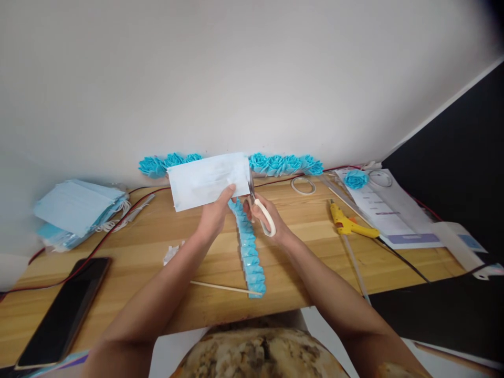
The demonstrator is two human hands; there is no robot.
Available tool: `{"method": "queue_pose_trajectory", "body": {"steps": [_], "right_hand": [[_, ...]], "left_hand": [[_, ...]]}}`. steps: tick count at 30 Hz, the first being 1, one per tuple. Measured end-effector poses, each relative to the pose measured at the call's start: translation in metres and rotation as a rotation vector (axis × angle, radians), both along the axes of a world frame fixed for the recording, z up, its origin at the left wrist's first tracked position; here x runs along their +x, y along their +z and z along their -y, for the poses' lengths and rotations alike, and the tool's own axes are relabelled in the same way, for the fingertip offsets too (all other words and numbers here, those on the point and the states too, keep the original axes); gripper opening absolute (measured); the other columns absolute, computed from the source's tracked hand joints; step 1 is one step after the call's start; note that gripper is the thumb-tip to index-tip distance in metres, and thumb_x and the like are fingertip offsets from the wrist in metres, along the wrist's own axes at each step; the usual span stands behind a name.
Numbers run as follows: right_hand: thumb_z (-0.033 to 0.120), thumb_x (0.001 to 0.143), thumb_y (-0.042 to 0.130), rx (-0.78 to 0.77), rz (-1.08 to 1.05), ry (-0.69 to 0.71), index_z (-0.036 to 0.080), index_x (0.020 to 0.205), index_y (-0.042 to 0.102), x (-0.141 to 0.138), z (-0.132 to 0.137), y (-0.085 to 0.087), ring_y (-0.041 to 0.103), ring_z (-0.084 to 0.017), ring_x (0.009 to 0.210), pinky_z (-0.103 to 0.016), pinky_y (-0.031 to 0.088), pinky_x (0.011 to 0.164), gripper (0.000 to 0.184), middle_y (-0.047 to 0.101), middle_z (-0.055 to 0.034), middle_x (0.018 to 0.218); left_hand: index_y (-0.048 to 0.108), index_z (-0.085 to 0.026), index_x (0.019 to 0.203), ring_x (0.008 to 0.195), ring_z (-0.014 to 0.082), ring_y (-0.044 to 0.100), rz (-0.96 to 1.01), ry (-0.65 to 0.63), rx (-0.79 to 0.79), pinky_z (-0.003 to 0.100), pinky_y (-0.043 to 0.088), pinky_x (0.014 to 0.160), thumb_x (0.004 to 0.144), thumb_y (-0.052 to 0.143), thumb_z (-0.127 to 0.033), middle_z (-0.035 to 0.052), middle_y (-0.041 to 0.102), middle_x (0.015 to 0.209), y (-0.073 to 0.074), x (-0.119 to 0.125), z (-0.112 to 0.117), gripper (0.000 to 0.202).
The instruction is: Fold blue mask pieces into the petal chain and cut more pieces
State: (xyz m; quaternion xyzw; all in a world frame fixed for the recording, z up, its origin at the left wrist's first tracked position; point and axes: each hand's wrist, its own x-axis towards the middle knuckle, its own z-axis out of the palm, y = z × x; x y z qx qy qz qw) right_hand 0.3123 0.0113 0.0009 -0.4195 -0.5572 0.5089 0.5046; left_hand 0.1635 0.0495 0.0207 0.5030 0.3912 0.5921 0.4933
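Observation:
My left hand (pixel 216 212) pinches the lower right corner of a pale blue face mask (pixel 205 181), held up flat above the wooden table (pixel 137 252). My right hand (pixel 268 218) grips white-handled scissors (pixel 260 207) whose blades point up along the mask's right edge. Below both hands a folded strip of blue mask pieces (pixel 250 252) lies on the table, beside a thin wooden stick (pixel 220 286).
A row of blue fabric roses (pixel 283 164) lines the wall. A stack of masks (pixel 74 210) sits at the left, a dark phone (pixel 65 310) at the front left. A yellow glue gun (pixel 348 224), tape ring (pixel 303 185) and papers (pixel 389 210) lie to the right.

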Motion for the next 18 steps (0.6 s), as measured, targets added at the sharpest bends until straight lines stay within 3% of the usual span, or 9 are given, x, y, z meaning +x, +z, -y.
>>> {"method": "queue_pose_trajectory", "body": {"steps": [18], "right_hand": [[0.078,0.073,0.064,0.047,0.005,0.036,0.019,0.094,0.060,0.005,-0.007,-0.012,0.051,-0.014,0.069,-0.028,0.040,0.062,0.062,0.060,-0.0034,0.085]], "left_hand": [[0.051,-0.022,0.058,0.068,0.0170,0.055,-0.079,-0.020,-0.011,0.032,0.048,0.083,0.079,0.066,-0.043,-0.0003,0.055,0.063,-0.007,0.000,-0.001,0.033]]}}
